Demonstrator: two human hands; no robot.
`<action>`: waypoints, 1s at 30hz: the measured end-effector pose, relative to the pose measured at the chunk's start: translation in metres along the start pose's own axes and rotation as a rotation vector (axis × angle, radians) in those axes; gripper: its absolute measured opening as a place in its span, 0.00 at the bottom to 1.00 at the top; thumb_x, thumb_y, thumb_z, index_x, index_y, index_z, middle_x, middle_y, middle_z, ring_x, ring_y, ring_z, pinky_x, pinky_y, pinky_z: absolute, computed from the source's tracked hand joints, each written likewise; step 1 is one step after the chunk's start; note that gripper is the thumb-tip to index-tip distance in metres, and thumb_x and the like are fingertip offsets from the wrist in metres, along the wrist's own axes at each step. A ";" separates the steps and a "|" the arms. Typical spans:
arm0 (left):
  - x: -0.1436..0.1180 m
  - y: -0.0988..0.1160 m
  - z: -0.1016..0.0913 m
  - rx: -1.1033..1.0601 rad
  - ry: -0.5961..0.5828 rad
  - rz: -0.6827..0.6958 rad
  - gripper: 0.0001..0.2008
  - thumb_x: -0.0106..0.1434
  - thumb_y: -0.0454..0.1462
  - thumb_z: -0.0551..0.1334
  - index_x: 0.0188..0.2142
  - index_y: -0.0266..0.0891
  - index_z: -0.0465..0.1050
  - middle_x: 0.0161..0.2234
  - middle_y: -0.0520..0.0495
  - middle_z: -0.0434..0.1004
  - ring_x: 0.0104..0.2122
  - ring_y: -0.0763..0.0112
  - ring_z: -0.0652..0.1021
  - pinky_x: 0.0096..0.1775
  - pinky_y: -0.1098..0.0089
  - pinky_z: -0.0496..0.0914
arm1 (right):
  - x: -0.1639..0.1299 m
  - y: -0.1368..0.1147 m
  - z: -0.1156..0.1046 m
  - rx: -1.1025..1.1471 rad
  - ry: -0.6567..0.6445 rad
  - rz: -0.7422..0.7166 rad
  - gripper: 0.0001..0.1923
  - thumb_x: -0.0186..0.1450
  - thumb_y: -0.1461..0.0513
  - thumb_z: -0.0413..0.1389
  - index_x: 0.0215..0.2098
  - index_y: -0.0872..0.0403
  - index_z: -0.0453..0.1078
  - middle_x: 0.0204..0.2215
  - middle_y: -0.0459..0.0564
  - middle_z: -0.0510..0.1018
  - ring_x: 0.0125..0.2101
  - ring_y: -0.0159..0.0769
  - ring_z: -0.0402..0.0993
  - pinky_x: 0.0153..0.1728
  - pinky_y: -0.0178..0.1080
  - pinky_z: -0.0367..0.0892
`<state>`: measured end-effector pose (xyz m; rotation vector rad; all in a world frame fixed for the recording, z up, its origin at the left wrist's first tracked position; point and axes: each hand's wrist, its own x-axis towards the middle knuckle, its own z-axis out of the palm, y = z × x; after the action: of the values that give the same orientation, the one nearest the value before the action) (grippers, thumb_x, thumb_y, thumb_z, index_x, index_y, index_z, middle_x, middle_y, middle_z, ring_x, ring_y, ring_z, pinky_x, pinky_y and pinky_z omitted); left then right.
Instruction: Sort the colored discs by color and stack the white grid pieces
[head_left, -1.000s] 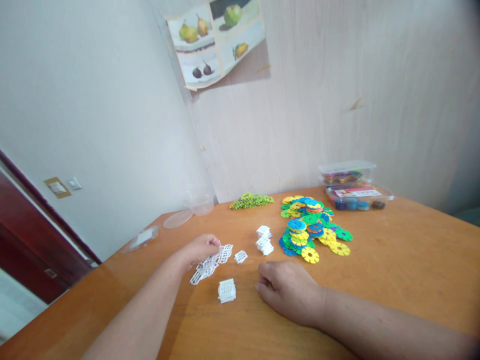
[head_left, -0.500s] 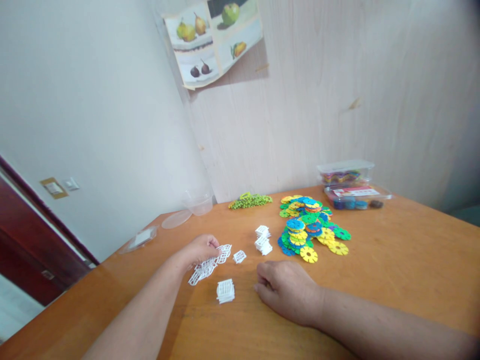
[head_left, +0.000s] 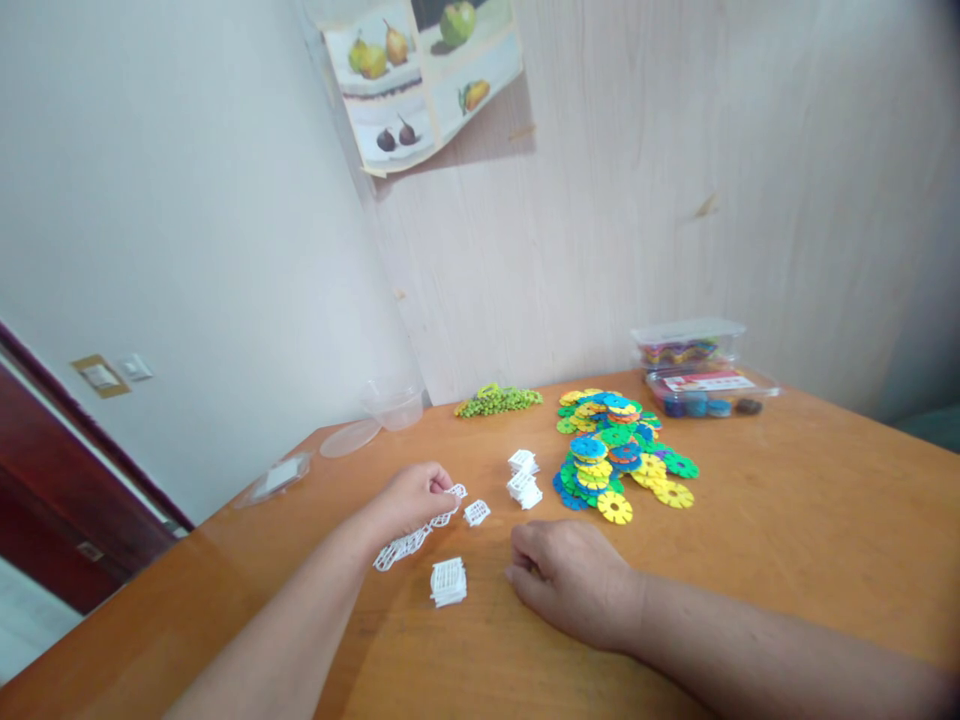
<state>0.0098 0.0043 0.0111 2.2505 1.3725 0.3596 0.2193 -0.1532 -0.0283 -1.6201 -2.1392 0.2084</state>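
My left hand is closed in a pinch on the edge of a white plastic lattice piece. Under and beside that hand, more white lattice pieces lie spread on the wooden table. A small white stack of such pieces is just right of my left fingertips, and a taller stack sits nearer to me. Further back are more white stacks. My right hand rests on the table with its fingers curled in; nothing shows in it.
Colourful notched discs lie heaped at the right. Behind are a green beaded bunch, a clear tub and its lid. A plastic bag lies at the left edge. Clear boxes stand against the wall.
My left hand has shifted slightly right and away from me, with the pinched lattice piece moving and tilting in its fingers. The right hand has stayed in place.
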 end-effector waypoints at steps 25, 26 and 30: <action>0.005 -0.021 -0.007 0.189 0.035 0.063 0.14 0.50 0.44 0.63 0.34 0.39 0.75 0.34 0.47 0.77 0.33 0.67 0.75 0.33 0.72 0.65 | 0.000 0.000 0.000 0.031 0.005 -0.004 0.08 0.63 0.58 0.51 0.28 0.52 0.65 0.28 0.45 0.77 0.27 0.31 0.68 0.25 0.36 0.45; 0.003 -0.020 -0.006 0.210 0.019 0.048 0.15 0.51 0.46 0.63 0.33 0.39 0.75 0.33 0.48 0.77 0.33 0.67 0.75 0.32 0.72 0.65 | 0.000 0.000 0.000 0.031 0.004 -0.003 0.08 0.63 0.58 0.51 0.28 0.52 0.65 0.28 0.45 0.77 0.27 0.31 0.67 0.25 0.36 0.45; -0.006 -0.006 0.000 0.310 0.025 -0.027 0.19 0.51 0.52 0.63 0.34 0.41 0.74 0.33 0.49 0.76 0.32 0.66 0.74 0.29 0.72 0.63 | 0.000 -0.001 -0.002 0.029 -0.003 0.006 0.08 0.63 0.58 0.51 0.28 0.52 0.65 0.28 0.45 0.77 0.27 0.30 0.67 0.25 0.36 0.45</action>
<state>0.0021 0.0019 0.0082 2.4770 1.5611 0.1743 0.2191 -0.1540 -0.0262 -1.6108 -2.1243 0.2431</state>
